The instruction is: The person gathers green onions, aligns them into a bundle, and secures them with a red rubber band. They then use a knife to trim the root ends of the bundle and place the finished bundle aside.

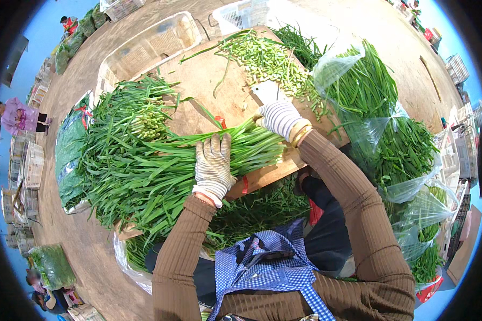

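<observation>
A long bunch of garlic chives [176,154] lies across a wooden board [201,86] before me, its pale stem ends [271,154] to the right. My left hand [213,164], in a striped knit glove, lies over the bunch, fingers stretched across the leaves and thumb on the near side. In a matching glove, my right hand [280,119] rests at the far edge of the stems with its fingers curled. Just beyond it shows a flat metal blade [265,91] with a hole in one corner; whether I hold it is hidden. A red strip [221,121] sticks out beside the bunch.
Chopped stem ends [273,60] are heaped on the board's far side. Plastic bags of chives [361,88] stand at my right. Beyond the board are a plastic crate [152,44] and, at left, a green sack [70,148]. A person [20,116] stands far left.
</observation>
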{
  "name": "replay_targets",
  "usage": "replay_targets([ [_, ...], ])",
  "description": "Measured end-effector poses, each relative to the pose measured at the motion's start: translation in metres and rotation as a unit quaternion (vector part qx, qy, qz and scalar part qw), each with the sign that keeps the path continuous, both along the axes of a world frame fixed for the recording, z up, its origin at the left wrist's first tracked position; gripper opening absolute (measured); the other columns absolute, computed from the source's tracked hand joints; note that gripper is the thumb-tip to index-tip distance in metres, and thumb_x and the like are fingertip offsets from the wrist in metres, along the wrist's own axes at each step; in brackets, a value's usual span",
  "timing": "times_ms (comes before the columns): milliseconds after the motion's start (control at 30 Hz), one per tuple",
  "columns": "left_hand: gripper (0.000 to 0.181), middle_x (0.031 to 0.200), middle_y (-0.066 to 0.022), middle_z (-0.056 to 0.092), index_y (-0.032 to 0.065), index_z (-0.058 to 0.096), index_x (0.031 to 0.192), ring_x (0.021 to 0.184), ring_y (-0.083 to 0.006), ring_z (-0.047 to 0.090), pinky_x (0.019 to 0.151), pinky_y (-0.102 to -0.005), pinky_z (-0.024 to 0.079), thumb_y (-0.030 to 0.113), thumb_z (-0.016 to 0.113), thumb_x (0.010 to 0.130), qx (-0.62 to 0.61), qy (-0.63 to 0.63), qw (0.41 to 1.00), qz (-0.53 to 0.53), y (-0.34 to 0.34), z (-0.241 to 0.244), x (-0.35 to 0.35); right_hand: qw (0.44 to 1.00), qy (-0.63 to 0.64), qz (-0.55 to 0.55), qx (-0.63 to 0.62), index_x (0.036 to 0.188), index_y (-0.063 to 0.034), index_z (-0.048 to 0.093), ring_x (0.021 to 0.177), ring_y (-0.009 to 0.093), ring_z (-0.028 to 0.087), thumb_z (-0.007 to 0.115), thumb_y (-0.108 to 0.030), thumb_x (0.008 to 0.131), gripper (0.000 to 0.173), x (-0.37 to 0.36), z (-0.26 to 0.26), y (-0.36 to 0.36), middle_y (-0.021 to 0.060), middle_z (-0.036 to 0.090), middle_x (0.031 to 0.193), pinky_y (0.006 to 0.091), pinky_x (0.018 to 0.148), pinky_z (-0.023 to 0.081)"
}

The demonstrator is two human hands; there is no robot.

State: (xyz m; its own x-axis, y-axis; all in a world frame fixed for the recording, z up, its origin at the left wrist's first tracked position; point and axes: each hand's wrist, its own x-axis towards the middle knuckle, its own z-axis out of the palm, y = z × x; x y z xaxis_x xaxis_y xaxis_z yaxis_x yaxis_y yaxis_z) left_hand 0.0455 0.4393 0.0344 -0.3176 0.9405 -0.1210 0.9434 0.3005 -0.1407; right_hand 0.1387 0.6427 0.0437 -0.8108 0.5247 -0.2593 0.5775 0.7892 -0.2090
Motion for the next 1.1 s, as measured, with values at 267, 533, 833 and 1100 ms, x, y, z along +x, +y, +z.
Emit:
replay_targets([
  [267, 0.113, 0.132, -0.017, 0.037, 0.0027, 0.026, 0.139, 0.124, -0.0316, 0.036, 0.109, -0.0475, 0.019, 0.05, 0.079, 0.051, 0.025, 0.001, 1.0, -0.008, -0.002, -0.002, 0.0, 0.992, 0.058, 0.104, -0.052, 0.113, -0.0184, 0.062, 0.086, 0.032, 0.063, 0.072, -0.019, 0.072, 0.042, -0.013, -0.042, 0.022, 0.0119, 0.067, 0.093, 0.0388, 0.074, 0.049],
  [533, 0.111, 0.131, -0.0199, 0.038, -0.0008, 0.03, 0.135, 0.122, -0.0338, 0.037, 0.109, -0.0498, 0.02, 0.047, 0.079, 0.048, 0.077, -0.009, 0.997, -0.029, -0.008, -0.006, 0.002, 0.986, -0.008, 0.151, -0.066, 0.102, -0.0101, 0.067, 0.085, 0.032, 0.064, 0.073, -0.024, 0.071, 0.034, -0.03, -0.01, 0.008, 0.0141, 0.066, 0.096, 0.0383, 0.075, 0.051],
  [833, 0.112, 0.131, -0.0233, 0.036, -0.0016, 0.032, 0.134, 0.122, -0.0378, 0.036, 0.107, -0.0534, 0.022, 0.046, 0.08, 0.045, 0.127, -0.007, 0.99, -0.065, -0.017, -0.016, 0.0, 0.972, -0.109, 0.209, 0.006, 0.103, -0.0115, 0.066, 0.085, 0.033, 0.063, 0.067, -0.028, 0.077, 0.031, -0.031, 0.01, -0.007, 0.0129, 0.067, 0.093, 0.0406, 0.073, 0.051],
  [1100, 0.11, 0.131, -0.0244, 0.036, -0.0026, 0.033, 0.133, 0.121, -0.0382, 0.037, 0.107, -0.0536, 0.022, 0.045, 0.079, 0.045, 0.126, -0.004, 0.99, -0.066, -0.014, -0.01, 0.003, 0.962, -0.096, 0.255, -0.013, 0.106, -0.0125, 0.065, 0.086, 0.032, 0.064, 0.068, -0.029, 0.077, 0.033, -0.039, -0.022, 0.007, 0.0119, 0.067, 0.092, 0.0396, 0.074, 0.051],
])
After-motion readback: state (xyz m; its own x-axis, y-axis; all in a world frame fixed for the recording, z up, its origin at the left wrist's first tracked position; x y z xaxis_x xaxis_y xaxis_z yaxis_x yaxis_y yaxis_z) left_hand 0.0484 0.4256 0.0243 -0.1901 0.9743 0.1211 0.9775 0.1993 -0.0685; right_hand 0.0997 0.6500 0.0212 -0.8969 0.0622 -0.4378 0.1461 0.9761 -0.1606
